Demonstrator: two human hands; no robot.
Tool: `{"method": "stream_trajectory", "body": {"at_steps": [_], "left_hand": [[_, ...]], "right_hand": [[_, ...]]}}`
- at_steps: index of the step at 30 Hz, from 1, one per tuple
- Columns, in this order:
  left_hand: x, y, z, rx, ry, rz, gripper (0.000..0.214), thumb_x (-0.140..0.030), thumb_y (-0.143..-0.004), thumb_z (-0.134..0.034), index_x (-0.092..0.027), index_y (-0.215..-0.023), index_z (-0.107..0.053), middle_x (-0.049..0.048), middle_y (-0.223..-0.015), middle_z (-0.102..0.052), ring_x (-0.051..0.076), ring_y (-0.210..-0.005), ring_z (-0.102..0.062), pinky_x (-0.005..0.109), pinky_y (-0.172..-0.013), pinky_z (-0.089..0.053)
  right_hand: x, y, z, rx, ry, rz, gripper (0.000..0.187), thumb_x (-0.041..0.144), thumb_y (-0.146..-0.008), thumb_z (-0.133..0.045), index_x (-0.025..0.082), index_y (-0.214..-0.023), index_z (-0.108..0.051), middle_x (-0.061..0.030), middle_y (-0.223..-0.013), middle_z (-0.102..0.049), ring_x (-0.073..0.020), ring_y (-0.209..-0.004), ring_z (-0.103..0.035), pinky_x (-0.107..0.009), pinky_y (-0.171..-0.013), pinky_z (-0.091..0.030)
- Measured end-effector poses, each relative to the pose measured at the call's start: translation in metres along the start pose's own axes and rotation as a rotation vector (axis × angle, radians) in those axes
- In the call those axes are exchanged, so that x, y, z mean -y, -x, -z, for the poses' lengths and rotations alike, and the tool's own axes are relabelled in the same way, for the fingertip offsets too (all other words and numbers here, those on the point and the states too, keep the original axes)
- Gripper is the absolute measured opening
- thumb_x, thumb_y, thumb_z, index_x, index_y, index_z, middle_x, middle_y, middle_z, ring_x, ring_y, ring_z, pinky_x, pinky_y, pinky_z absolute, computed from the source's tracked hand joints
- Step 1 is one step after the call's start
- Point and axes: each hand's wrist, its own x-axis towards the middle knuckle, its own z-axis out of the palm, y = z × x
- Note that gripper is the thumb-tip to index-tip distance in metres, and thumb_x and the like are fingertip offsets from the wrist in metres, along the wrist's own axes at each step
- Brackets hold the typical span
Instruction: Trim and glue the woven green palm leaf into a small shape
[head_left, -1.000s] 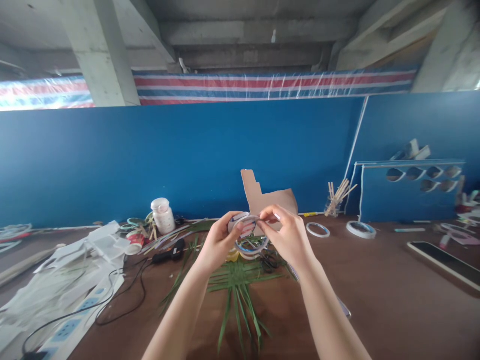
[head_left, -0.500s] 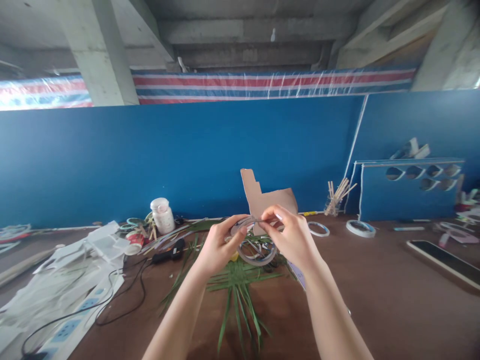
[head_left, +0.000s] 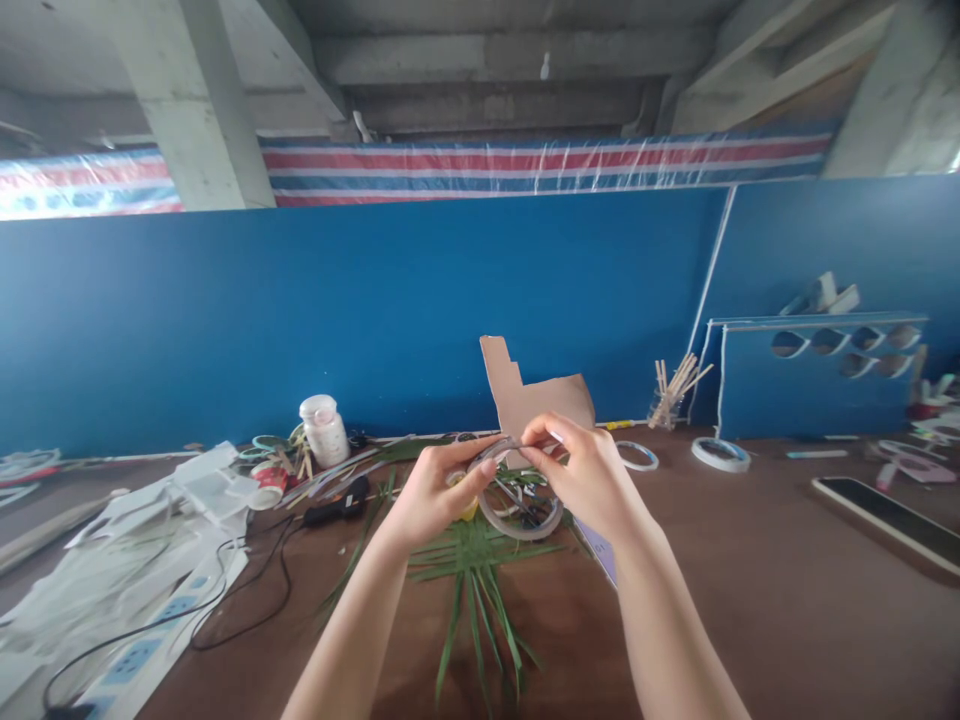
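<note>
My left hand (head_left: 448, 483) pinches the upper left edge of a greyish ring (head_left: 523, 533) between thumb and fingers. At the ring's top, the thumb and index finger of my right hand (head_left: 581, 475) are pressed together on the same ring, close to the left fingertips. Whether a thin strip also lies between the fingers is too small to tell. Below the ring, a woven bundle of green leaf strips (head_left: 474, 565) lies on the brown table (head_left: 570, 650), its loose ends fanning towards me. A purple-edged flat object (head_left: 598, 552) shows partly beside my right wrist.
Brown cardboard (head_left: 544, 397) leans against the blue partition (head_left: 405, 300). Left are a white jar (head_left: 325, 432), a black tool (head_left: 339, 502) with a cable, paper scraps (head_left: 202, 485) and a power strip (head_left: 142, 650). Right are tape rolls (head_left: 720, 455), sticks (head_left: 679, 385) and a phone (head_left: 892, 515).
The ring has tilted and shifted slightly, so more of its lower arc shows between my hands. My left fingers are straighter along its edge; both hands stay in nearly the same place.
</note>
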Motion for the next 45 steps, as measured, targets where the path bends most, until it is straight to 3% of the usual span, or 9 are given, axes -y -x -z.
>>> {"method": "stream_trajectory", "body": {"at_steps": [5, 11, 23, 45], "left_hand": [[0.004, -0.0001, 0.0022, -0.018, -0.027, 0.007, 0.044, -0.041, -0.088, -0.046, -0.015, -0.121, -0.059, 0.0088, -0.106, -0.067, 0.024, -0.099, -0.059, 0.033, -0.085, -0.046], [0.0101, -0.0007, 0.0032, -0.024, -0.057, 0.004, 0.045, -0.042, -0.09, -0.04, -0.015, -0.121, -0.059, 0.0061, -0.084, -0.07, 0.018, -0.076, -0.061, 0.029, -0.075, -0.047], [0.0073, 0.0013, 0.0021, -0.057, -0.227, -0.066, 0.037, -0.033, -0.09, -0.043, -0.019, -0.118, -0.061, 0.0062, -0.104, -0.069, 0.02, -0.091, -0.063, 0.026, -0.081, -0.046], [0.0035, 0.0013, -0.0011, -0.07, -0.201, -0.062, 0.037, -0.034, -0.091, -0.041, -0.018, -0.115, -0.063, 0.0058, -0.098, -0.071, 0.02, -0.084, -0.064, 0.026, -0.074, -0.048]], "right_hand": [[0.0004, 0.0009, 0.0006, 0.011, 0.044, 0.01, 0.006, 0.019, -0.079, -0.055, 0.024, -0.079, -0.058, 0.0036, -0.074, -0.067, -0.0119, -0.065, -0.061, -0.022, -0.061, -0.043], [0.001, -0.0001, 0.0024, 0.043, 0.023, 0.001, 0.006, 0.019, -0.079, -0.055, 0.024, -0.078, -0.059, 0.0041, -0.075, -0.067, -0.0114, -0.066, -0.061, -0.021, -0.06, -0.042], [0.0008, 0.0042, 0.0033, 0.064, 0.135, 0.036, 0.01, 0.016, -0.079, -0.053, 0.024, -0.075, -0.057, 0.0061, -0.065, -0.063, -0.0096, -0.054, -0.054, -0.02, -0.053, -0.036], [0.0063, 0.0074, 0.002, 0.051, 0.334, 0.12, 0.013, 0.017, -0.083, -0.047, 0.024, -0.075, -0.055, 0.0059, -0.051, -0.052, -0.0091, -0.043, -0.043, -0.022, -0.049, -0.027]]}}
